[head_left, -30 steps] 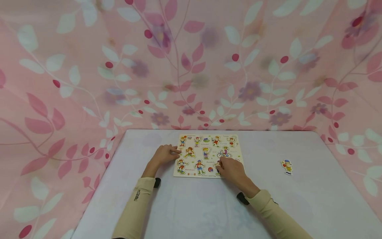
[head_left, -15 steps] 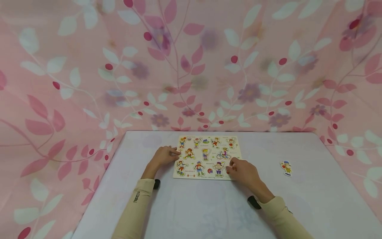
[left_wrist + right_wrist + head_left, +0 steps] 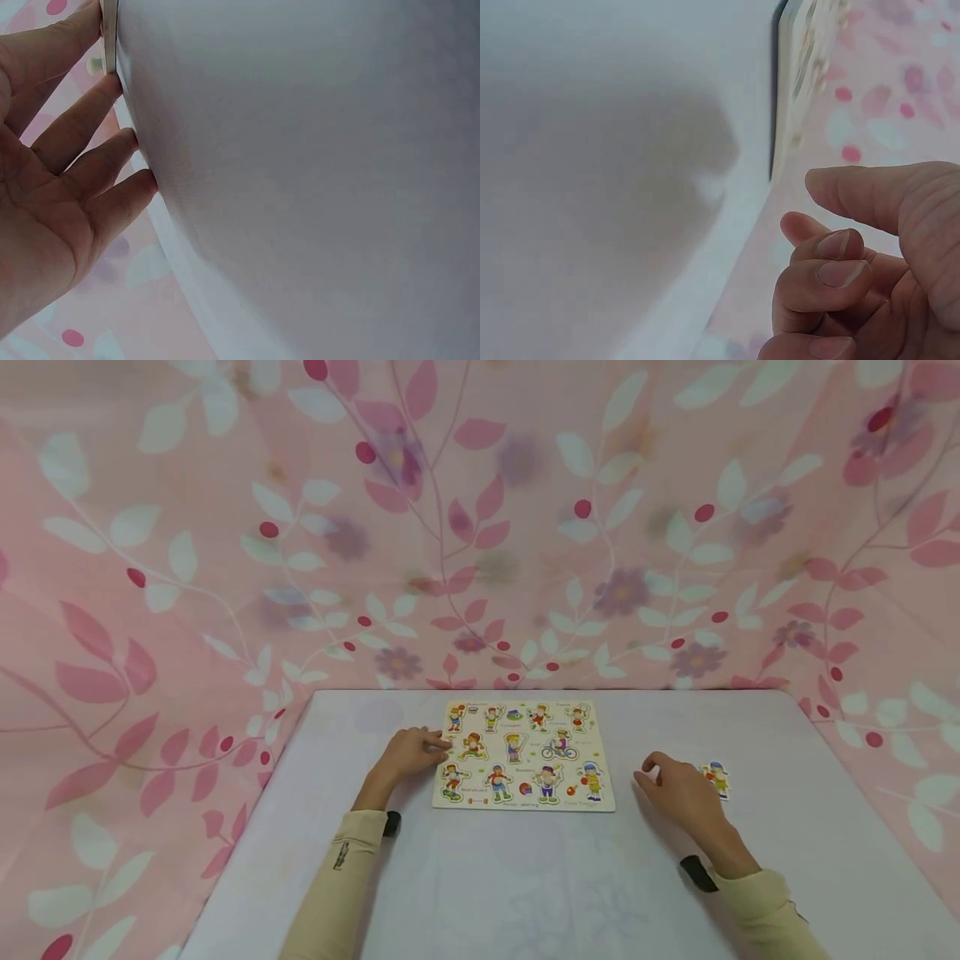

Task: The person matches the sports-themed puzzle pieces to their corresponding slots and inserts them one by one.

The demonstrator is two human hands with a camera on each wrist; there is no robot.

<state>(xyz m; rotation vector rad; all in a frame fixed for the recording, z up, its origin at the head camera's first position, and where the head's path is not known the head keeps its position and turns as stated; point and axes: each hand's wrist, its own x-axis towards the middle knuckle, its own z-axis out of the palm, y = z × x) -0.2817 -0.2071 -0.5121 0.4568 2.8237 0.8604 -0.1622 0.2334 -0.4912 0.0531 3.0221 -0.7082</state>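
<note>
A pale puzzle board [image 3: 487, 718] with several sports-figure pieces lies flat at the back middle of the table. My left hand [image 3: 413, 752] rests at its left edge, and in the left wrist view the fingers [image 3: 86, 120] are spread, with the tips on the table and at the board's side. To the right of the board, my right hand [image 3: 684, 793] hovers over the table with loosely curled fingers and nothing between thumb and fingertips [image 3: 840, 274]. A loose puzzle piece, a blue-capped figure [image 3: 717, 777], lies just beyond this hand, which partly hides it.
White cloth covers the table [image 3: 480, 877]. Behind and at both sides hangs a pink floral curtain [image 3: 420, 527]. On the board, a blue-capped figure piece [image 3: 592, 781] sits at the near right corner. Dark wrist bands [image 3: 697, 873] show at the sleeves.
My right hand has moved right, away from the board toward the loose piece. The blue-capped figure at the board's near right corner, hidden before, now shows. My left hand has stayed put.
</note>
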